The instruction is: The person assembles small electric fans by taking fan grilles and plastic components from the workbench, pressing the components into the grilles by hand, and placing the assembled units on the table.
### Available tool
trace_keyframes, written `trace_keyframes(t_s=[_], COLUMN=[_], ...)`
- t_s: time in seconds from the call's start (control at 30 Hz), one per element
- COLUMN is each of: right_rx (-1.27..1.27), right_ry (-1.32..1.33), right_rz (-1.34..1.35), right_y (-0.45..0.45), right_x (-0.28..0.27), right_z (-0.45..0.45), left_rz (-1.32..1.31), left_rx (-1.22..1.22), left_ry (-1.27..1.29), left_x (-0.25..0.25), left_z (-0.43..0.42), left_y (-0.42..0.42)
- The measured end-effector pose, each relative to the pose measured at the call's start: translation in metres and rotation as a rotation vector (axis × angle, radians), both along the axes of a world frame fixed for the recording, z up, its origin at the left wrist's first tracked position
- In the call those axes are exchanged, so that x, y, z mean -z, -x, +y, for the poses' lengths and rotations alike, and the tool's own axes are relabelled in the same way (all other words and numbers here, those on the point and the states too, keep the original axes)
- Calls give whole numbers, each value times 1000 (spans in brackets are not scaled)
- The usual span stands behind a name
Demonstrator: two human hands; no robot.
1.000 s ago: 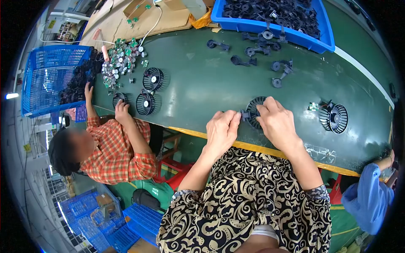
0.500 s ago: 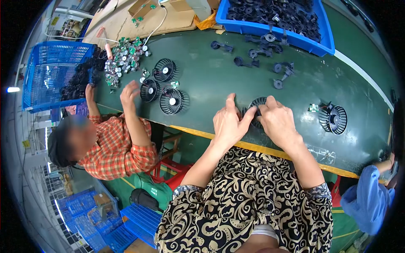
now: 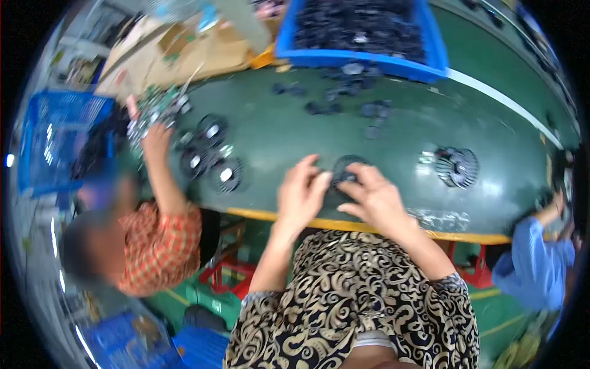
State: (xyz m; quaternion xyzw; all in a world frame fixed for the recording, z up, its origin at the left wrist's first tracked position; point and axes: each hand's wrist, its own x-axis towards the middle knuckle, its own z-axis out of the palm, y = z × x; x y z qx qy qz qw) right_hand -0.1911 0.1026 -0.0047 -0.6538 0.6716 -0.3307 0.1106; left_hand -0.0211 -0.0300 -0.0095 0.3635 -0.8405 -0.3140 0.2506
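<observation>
A black fan wheel (image 3: 349, 162) lies on the green table right in front of me, partly covered by my fingers. My left hand (image 3: 301, 194) is at its left side, fingers raised and apart, with the thumb near the rim. From the right, my right hand (image 3: 376, 198) reaches over the wheel with spread fingers; blur hides whether the fingertips touch it. Neither hand is closed around anything. To the right lies another fan wheel (image 3: 462, 167) beside a small green circuit board (image 3: 426, 158). Several dark plastic brackets (image 3: 375, 109) are scattered farther back.
A blue bin (image 3: 362, 59) of dark parts stands at the back. On the left, a co-worker's hand (image 3: 157, 142) is at a pile of small green-and-silver parts (image 3: 147, 114), near several fan wheels (image 3: 228, 174) and a blue basket (image 3: 37, 135). A blue sleeve (image 3: 531, 264) shows at right.
My hands have moved apart and loosened from the fan wheel, with the fingers spreading. The view has shifted and blurred. The co-worker's hand has reached to the pile of small parts.
</observation>
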Motion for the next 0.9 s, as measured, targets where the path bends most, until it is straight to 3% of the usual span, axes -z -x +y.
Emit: trace_keyframes(t_s=[0.03,0.07,0.17,0.2,0.23,0.33,0.43,0.47,0.5,0.57,0.63,0.7,0.8,0.9], right_rx=[-16,-15,120,220,306,643,904,928,935,956,993,991,782,636], right_ry=[-14,8,6,32,64,171,141,66,-30,-55,-24,95,213,-9], right_rz=[18,54,0,-7,-18,98,135,232,232,249,352,355,191,31], right_y=[3,6,19,26,34,62,83,91,98,101,96,89,75,70], right_x=[7,10,2,-7,-16,-22,-20,-16,-6,-4,-14,-22,-28,-18], right_z=[7,14,36,44,52,75,95,100,107,110,103,88,51,6], left_rz=[-8,-13,-23,25,-56,-192,-122,-91,-98,-146,-103,-59,-45,-91], left_rx=[-75,-90,-377,-462,-470,-665,-499,-576,-570,-555,-363,-250,-41,137], left_ry=[19,270,497,485,622,671,410,232,288,134,130,-29,-223,-367], left_x=[-11,-16,-15,-17,-19,-17,7,4,11,-16,-13,-15,-21,-28], left_z=[0,-9,-39,-45,-54,-64,-80,-72,-71,-47,-36,-14,21,35], left_y=[-6,-19,-69,-80,-97,-122,-158,-147,-145,-116,-102,-76,-39,-23])
